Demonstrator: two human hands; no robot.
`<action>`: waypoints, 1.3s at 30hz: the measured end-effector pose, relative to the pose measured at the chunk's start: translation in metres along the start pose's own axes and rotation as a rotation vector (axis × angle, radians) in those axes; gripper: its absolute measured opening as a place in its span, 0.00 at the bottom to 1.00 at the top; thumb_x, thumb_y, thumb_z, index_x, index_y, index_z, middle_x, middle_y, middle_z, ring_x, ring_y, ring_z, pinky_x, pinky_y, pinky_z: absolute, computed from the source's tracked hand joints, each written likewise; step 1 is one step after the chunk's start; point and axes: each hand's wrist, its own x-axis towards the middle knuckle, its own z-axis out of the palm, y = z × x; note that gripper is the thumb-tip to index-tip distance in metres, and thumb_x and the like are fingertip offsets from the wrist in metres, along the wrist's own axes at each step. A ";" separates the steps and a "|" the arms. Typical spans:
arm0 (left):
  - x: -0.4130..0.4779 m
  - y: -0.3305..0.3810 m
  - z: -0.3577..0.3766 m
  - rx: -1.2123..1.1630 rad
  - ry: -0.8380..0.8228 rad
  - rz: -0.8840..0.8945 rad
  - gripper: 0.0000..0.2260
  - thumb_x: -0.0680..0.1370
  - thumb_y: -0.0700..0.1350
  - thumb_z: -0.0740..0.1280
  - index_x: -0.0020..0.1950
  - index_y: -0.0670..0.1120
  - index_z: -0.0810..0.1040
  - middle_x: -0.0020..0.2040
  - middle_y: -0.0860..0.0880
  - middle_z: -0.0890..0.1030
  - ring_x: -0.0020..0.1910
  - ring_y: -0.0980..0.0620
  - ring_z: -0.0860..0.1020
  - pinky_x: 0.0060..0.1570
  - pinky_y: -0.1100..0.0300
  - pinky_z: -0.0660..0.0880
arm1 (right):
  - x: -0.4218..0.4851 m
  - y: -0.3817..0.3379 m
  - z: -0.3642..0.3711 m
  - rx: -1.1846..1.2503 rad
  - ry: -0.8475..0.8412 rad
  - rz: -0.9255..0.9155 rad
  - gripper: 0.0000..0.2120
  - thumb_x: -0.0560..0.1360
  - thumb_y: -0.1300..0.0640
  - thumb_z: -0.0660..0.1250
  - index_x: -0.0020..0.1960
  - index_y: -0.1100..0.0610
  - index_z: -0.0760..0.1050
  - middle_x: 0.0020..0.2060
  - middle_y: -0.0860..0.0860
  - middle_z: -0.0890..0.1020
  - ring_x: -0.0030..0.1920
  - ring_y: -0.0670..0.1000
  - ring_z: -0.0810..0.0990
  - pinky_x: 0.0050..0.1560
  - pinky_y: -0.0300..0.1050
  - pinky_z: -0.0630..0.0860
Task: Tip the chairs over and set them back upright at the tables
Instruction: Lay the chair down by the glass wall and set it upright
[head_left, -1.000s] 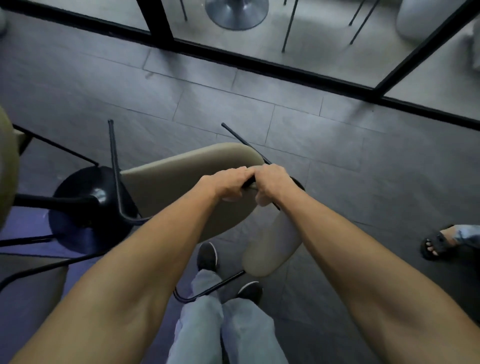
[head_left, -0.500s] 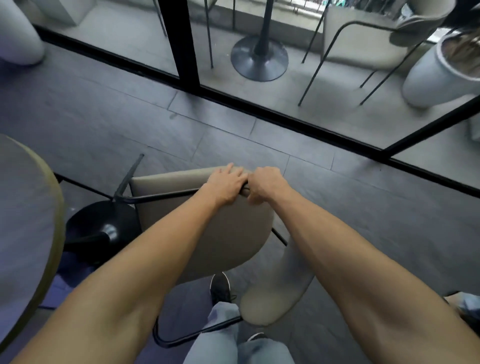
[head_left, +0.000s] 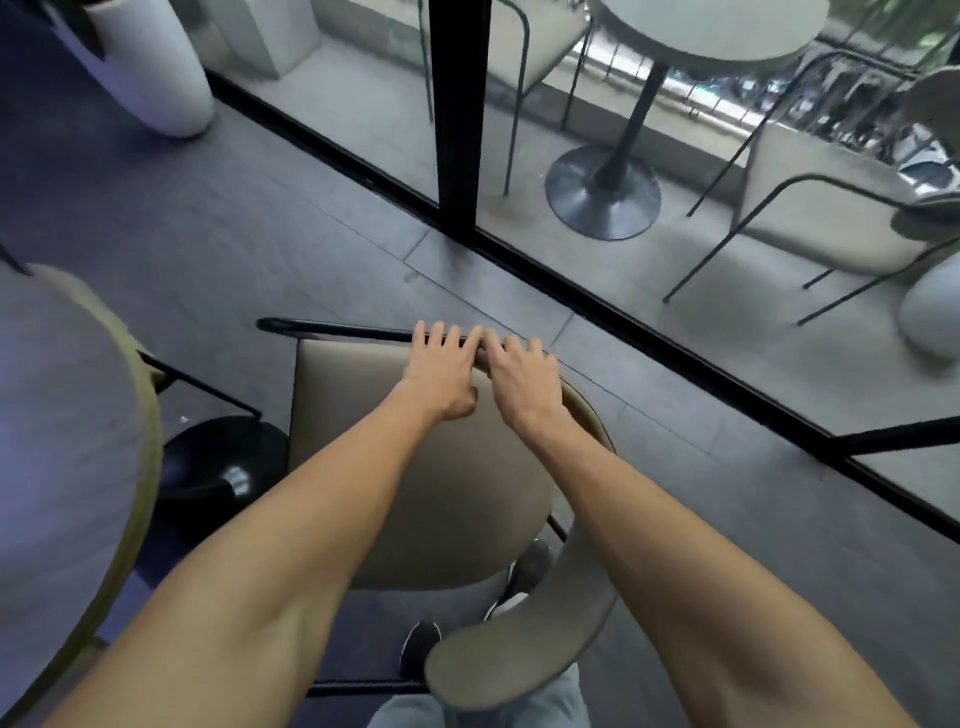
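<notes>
Now, view: head camera, looking down along both forearms.
Chair: the chair (head_left: 415, 478) stands directly in front of the person, just right of the round worktop (head_left: 67, 415) and its black base (head_left: 218, 467). Its beige seat faces up and looks close to level.
Long axis: it runs away from the person. The curved backrest (head_left: 519, 654) is the near end, by the shoes, and the black bar (head_left: 332, 330) crosses the far end from left to right.
Grip, left hand: the left hand (head_left: 441, 374) lies over the far seat edge with its fingers straight and spread onto the bar, the thumb tucked at the side, not clenched.
Grip, right hand: the right hand (head_left: 524, 384) sits just beside it, fingers likewise straight over the edge, clasping nothing.
Key relation: both hands sit at the chair's far end, with its bulk between them and the body. The left hand is nearer the worktop.
Step, judged: the chair seems to be back upright, so letting go likely comes next.
Beyond the glass: another table and more chairs.
</notes>
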 end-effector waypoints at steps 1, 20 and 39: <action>0.009 -0.002 -0.002 -0.009 0.001 -0.036 0.36 0.74 0.57 0.65 0.78 0.47 0.56 0.70 0.44 0.69 0.71 0.40 0.64 0.73 0.42 0.55 | 0.013 0.001 -0.002 0.013 0.002 -0.013 0.21 0.79 0.61 0.61 0.71 0.55 0.65 0.58 0.55 0.78 0.57 0.61 0.76 0.48 0.54 0.73; 0.184 -0.090 -0.011 -0.218 -0.111 -0.231 0.35 0.71 0.51 0.70 0.74 0.44 0.60 0.70 0.44 0.66 0.73 0.42 0.61 0.66 0.46 0.69 | 0.210 0.004 0.002 -0.126 -0.121 -0.296 0.38 0.72 0.60 0.69 0.77 0.56 0.55 0.64 0.56 0.70 0.58 0.59 0.72 0.56 0.55 0.70; 0.174 -0.096 -0.033 -0.355 -0.059 -0.429 0.30 0.80 0.63 0.55 0.76 0.48 0.63 0.72 0.43 0.68 0.72 0.41 0.63 0.64 0.45 0.67 | 0.255 0.000 -0.021 -0.131 -0.165 -0.497 0.30 0.72 0.59 0.66 0.72 0.57 0.61 0.64 0.57 0.69 0.60 0.61 0.72 0.57 0.54 0.72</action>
